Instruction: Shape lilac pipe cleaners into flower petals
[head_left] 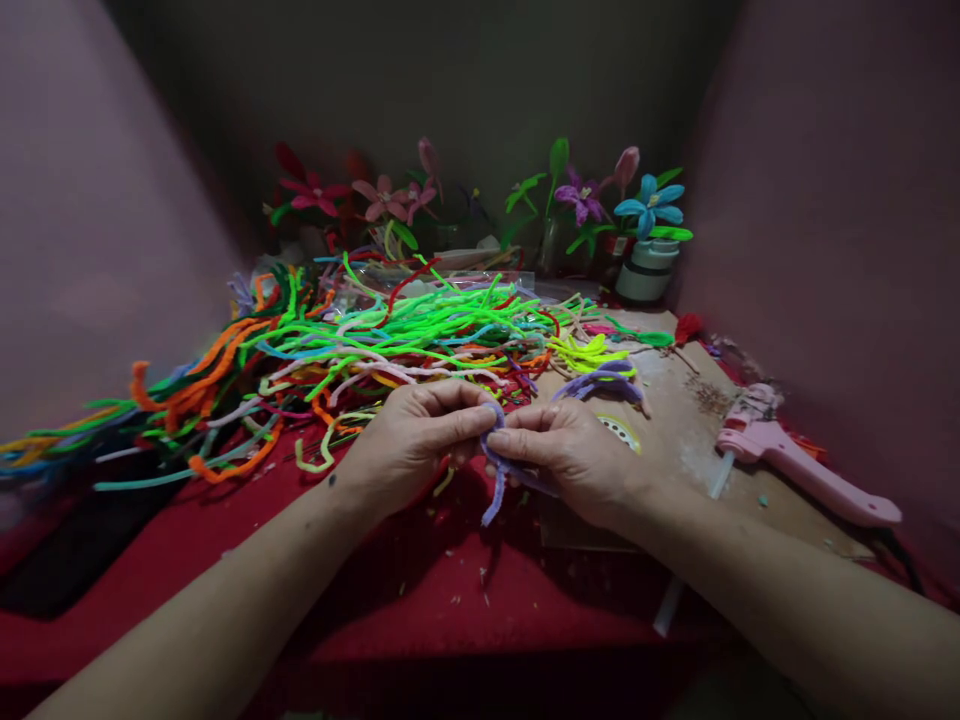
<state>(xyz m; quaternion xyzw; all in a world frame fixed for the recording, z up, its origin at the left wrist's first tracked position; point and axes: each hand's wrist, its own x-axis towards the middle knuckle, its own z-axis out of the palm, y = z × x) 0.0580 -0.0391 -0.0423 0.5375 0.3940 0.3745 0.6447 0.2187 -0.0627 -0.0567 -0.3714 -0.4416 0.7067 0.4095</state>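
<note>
A purple pipe cleaner (493,500) is bent into a loop between my two hands, above the red cloth. My left hand (412,440) pinches the loop's upper left side between thumb and fingertips. With thumb and curled fingers, my right hand (574,450) grips the same pipe cleaner where its strands meet. One end hangs down below the fingers, and another stretch runs under my right hand. Just beyond that hand, a small bunch of purple pipe cleaners (600,380) lies on the cardboard (675,400).
A big heap of mixed pipe cleaners (420,320) spreads behind and left of my hands. A pink glue gun (810,460) with a glue stick lies at right. Finished pipe-cleaner flowers (651,207) stand along the back, one in a jar (646,272). A dark flat object (75,550) is at left.
</note>
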